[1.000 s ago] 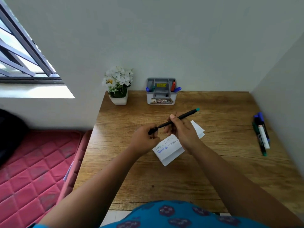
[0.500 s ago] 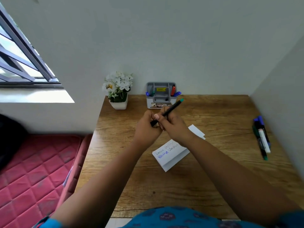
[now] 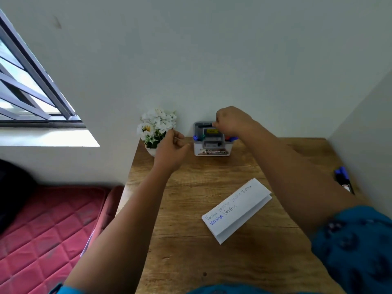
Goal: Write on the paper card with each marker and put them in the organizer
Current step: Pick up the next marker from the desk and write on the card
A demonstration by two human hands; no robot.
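Dropping marker into organizer (image 3: 212, 148): right hand (image 3: 231, 122) fingers curl over its back slot, marker hidden. Left hand (image 3: 170, 149) loosely curled, holding nothing. Markers: light, stiff, slick; grip mid-barrel.

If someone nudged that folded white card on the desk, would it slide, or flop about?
The card looks thin and light, so it would probably slide easily on the smooth wooden desk. Its fold leaves two layers lying loosely, so the top flap may lift or flop if picked up by one edge. Being flat, it shouldn't roll.
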